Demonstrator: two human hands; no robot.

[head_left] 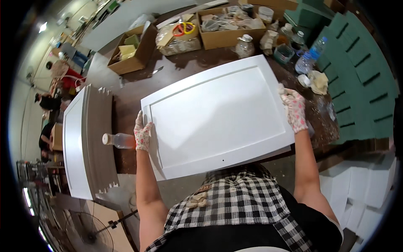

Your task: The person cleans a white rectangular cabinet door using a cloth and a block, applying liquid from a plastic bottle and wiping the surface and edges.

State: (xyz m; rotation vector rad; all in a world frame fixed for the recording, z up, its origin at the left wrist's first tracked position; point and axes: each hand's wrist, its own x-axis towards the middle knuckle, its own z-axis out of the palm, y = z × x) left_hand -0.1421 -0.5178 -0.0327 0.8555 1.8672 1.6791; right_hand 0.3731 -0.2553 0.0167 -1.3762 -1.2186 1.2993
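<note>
A white framed cabinet door panel point(218, 113) lies tilted in front of me, its near edge reaching past the table edge toward my apron. At its left edge my left hand point(142, 132), in a white glove with pink spots, has the thumb over the frame and the fingers along the side. My right hand point(294, 110), gloved alike, is closed at the right edge, its fingers curled. A whitish scrap shows at those fingertips; I cannot make out what it is. Beside my left hand a clear bottle point(121, 140) with orange contents lies on its side.
On the brown table point(130, 92), a stack of white panels point(84, 143) stands left. Behind are a small carton point(132, 50), a larger carton point(231, 31), red-and-yellow scissors point(184, 28), a jar point(245, 46) and a water bottle point(310, 56). Green slotted boards point(361, 75) stand right; people work far left.
</note>
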